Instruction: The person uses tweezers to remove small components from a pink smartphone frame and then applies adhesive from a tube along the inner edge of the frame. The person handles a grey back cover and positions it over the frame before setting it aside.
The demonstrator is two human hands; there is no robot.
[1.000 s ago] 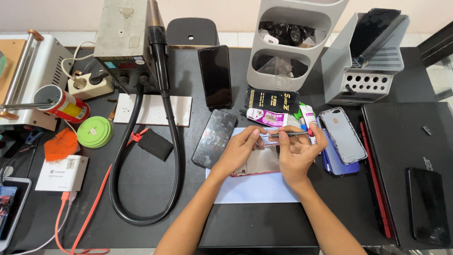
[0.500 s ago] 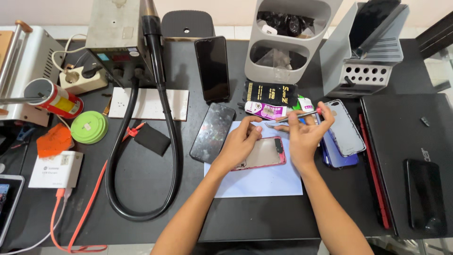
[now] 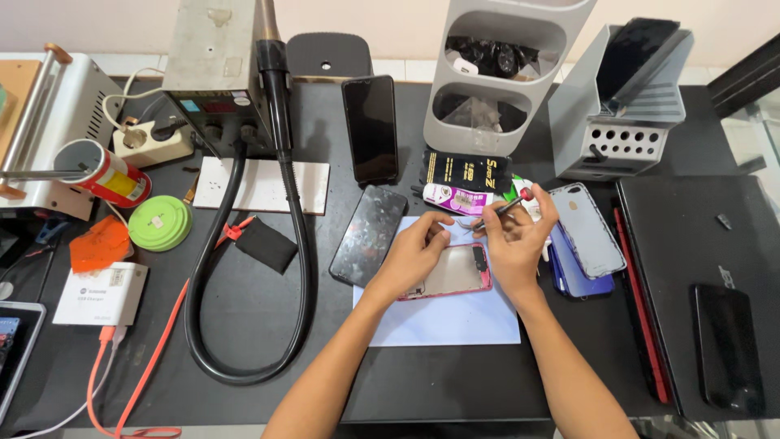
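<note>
Lying on a pale blue sheet [image 3: 443, 321] near the middle of the table [image 3: 268, 325], a pink-framed phone housing [image 3: 451, 272] is steadied at its left edge by the left hand [image 3: 414, 256], whose fingers are curled down onto the frame in a closed grip. A thin screwdriver with a red cap [image 3: 504, 209] is pinched between the thumb and fingers of the right hand [image 3: 516, 240], just above the far right corner of the housing; its tip is pointed left toward the left hand's fingertips.

Just left of the housing, a phone with a cracked dark screen [image 3: 370, 236] is laid at a tilt, and farther back a black phone [image 3: 370, 128] is laid face up. Just beyond the hands, a black and gold packet [image 3: 465, 171] and a small purple packet [image 3: 457, 197] are seen. To the right, a grey phone back cover [image 3: 587, 229] is rested on a blue phone case [image 3: 578, 276], with a closed black laptop [image 3: 703, 268] farther right carrying another dark phone [image 3: 727, 349].

At the far side a grey two-tier organiser [image 3: 504, 73] and a grey slotted stand [image 3: 621, 122] are placed. On the left, a hot-air station [image 3: 213, 61] with a thick black hose [image 3: 244, 268], a green round tin [image 3: 160, 223] and a white charger box [image 3: 101, 293] are found.
</note>
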